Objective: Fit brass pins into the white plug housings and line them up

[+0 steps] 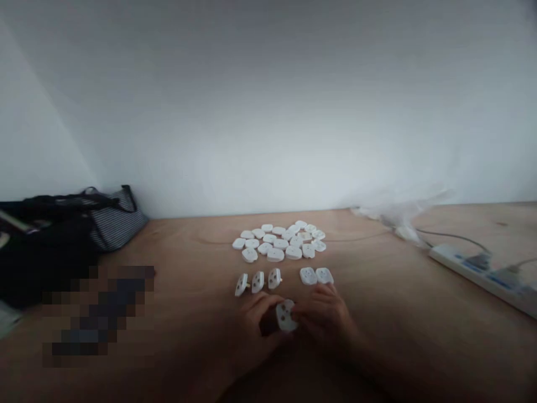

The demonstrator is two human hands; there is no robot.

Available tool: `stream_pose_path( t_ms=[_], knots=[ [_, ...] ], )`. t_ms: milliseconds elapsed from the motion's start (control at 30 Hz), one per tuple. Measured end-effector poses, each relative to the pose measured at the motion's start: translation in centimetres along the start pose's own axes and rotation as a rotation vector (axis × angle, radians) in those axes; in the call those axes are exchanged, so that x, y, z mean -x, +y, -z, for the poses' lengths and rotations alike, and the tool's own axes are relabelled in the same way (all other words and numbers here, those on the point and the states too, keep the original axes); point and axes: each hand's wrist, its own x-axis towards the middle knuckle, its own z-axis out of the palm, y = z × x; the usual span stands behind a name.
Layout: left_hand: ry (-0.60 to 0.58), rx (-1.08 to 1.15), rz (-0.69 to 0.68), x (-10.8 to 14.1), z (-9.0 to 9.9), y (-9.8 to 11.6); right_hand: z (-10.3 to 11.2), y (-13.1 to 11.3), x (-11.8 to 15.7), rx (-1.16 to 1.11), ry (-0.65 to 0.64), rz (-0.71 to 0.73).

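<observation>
Between my left hand (255,324) and my right hand (325,316) is a white plug-like piece (286,315), gripped by the fingers of both. Just beyond my hands, a row of three white pieces (258,281) stands on edge, showing small holes or pins. To their right lie two white pieces (316,275), close to my right fingertips. Farther on, several similar white pieces form a tight heap (277,240) on the wooden table (201,252).
A white power strip (474,274) with plugged-in cords lies at the right. A crumpled clear plastic bag (394,218) sits by the wall. Dark and striped bags (113,221) are at the left, beside a pixelated patch (98,316). A white wall (268,112) rises behind.
</observation>
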Motion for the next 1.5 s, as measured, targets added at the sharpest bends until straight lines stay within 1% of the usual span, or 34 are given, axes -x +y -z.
stream_pose_path(
  t_ms=[133, 233, 333, 367, 467, 533, 667, 733, 800, 867, 933, 1033, 1167, 1300, 1400, 1500],
  knots=[
    [0.007, 0.004, 0.004, -0.1, 0.1, 0.2, 0.2, -0.1, -0.1, 0.047, -0.027, 0.058],
    [0.011, 0.012, -0.002, -0.2, 0.1, 0.5, 0.4, 0.0, -0.1, 0.039, -0.056, 0.062],
    [0.024, 0.020, 0.003, -0.3, 0.2, 0.6, 0.5, 0.3, 0.0, -0.034, -0.063, -0.028],
    [0.021, 0.025, 0.007, -0.3, 0.2, 0.6, 0.5, 0.4, -0.1, -0.064, -0.083, -0.065],
    [0.001, 0.044, 0.010, -0.2, 0.2, 0.4, 0.7, 0.8, -0.3, -0.166, -0.193, -0.132],
    [-0.002, 0.051, 0.023, -0.2, 0.2, 0.3, 0.7, 0.8, -0.4, -0.233, -0.239, -0.175],
    [-0.029, 0.079, 0.042, -0.3, 0.2, 0.4, 0.3, 0.8, -0.1, -0.374, -0.219, -0.281],
    [-0.024, 0.087, 0.062, -0.3, 0.2, 0.5, 0.1, 0.8, 0.2, -0.461, -0.220, -0.294],
    [-0.032, 0.079, 0.100, -0.2, 0.3, 0.6, 0.0, 1.1, 0.1, -0.483, -0.192, -0.289],
    [-0.045, 0.055, 0.136, -0.2, 0.4, 0.6, 0.2, 1.8, -0.4, -0.384, -0.124, -0.280],
    [-0.045, 0.014, 0.147, -0.1, 0.4, 0.5, 0.5, 2.7, -1.5, -0.171, -0.067, -0.290],
    [-0.076, -0.016, 0.116, 0.0, 0.3, 0.2, 0.8, 3.9, -3.3, 0.115, -0.115, -0.302],
    [-0.170, -0.029, 0.072, 0.1, 0.2, 0.1, -0.1, 4.6, -4.6, 0.173, -0.166, -0.271],
    [-0.220, -0.082, 0.085, 0.1, 0.3, 0.3, -1.1, 4.5, -4.8, 0.198, -0.210, -0.249],
    [-0.288, -0.122, 0.076, 0.1, 0.4, 0.4, -0.8, 4.9, -4.6, 0.218, -0.221, -0.241],
    [-0.352, -0.171, 0.067, 0.0, 0.4, 0.5, 0.5, 5.7, -4.3, 0.309, -0.227, -0.244]
  ],
)
